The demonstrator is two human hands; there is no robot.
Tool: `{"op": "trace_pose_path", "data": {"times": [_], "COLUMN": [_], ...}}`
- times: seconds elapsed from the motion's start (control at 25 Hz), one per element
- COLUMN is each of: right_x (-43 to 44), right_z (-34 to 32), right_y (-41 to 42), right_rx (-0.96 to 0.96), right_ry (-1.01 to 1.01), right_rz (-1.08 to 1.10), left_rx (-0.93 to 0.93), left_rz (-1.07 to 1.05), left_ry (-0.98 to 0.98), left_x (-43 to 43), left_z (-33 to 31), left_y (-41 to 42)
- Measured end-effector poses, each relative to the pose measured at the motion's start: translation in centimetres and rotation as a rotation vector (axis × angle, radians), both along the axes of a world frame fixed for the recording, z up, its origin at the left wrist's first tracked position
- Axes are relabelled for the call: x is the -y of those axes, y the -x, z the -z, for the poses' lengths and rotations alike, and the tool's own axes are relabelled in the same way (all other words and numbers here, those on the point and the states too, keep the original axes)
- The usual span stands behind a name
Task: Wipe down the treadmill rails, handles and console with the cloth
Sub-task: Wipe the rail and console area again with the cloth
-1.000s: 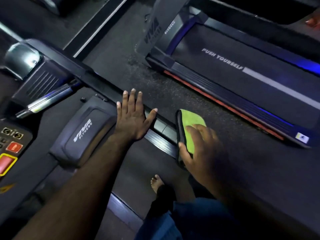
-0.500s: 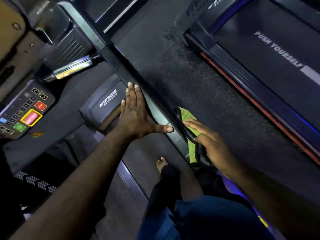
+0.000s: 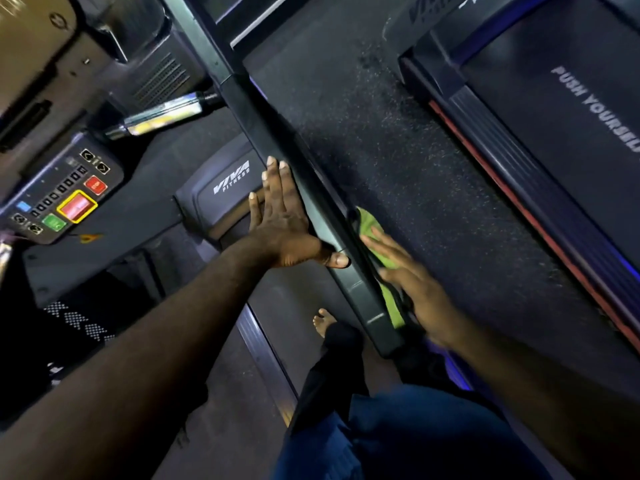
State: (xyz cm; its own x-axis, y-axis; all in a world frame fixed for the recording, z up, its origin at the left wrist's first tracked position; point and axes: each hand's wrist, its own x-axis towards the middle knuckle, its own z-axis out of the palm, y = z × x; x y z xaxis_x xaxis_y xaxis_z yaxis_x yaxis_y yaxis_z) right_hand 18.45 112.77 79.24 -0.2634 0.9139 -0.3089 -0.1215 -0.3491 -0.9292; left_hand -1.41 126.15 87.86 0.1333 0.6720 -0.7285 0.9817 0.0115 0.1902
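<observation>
One bright-green cloth (image 3: 370,221), bunched, under flat right hand (image 3: 419,292) against rail (image 3: 242,98).

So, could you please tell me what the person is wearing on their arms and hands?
Nothing visible: the left hand and right hand are ungloved, without rings, and both forearms are bare to the frame's edge, no sleeves or watch. The right hand is blurred, so fine detail is uncertain.
</observation>
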Motion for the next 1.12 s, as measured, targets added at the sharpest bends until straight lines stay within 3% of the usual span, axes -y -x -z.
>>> {"op": "trace_pose_path", "data": {"times": [0.12,0.36,0.56,0.8,1.0,1.12], "right_x": [-5.8,1.0,-10.9,-6.4,-18.3,-13.9], "right_z": [0.8,-1.1,1.4,0.6,1.8,1.3], "right_y": [1.7,-1.2,3.1,1.0,5.8,4.3], "right_rx": [0.037,-0.041,0.011,0.018,0.056,0.056], "right_ry": [-0.002,-0.036,-0.193,-0.193,-0.257,-0.219], "right_rz": [-0.036,-0.046,-0.100,-0.100,-0.097,-0.113], "left_rx": [-0.012,0.000,-0.016,0.003,0.004,0.022], "left_rz": [-0.024,-0.022,0.012,0.007,0.012,0.010], "left_ry": [-0.021,-0.021,-0.042,-0.042,-0.040,-0.025], "left_x": [0.2,-0.1,0.1,-0.2,-0.2,-0.1], "left_z": [0.1,-0.3,0.6,0.5,0.9,0.5], "left_y": [-0.4,-0.7,-0.1,-0.1,0.3,0.2]}}
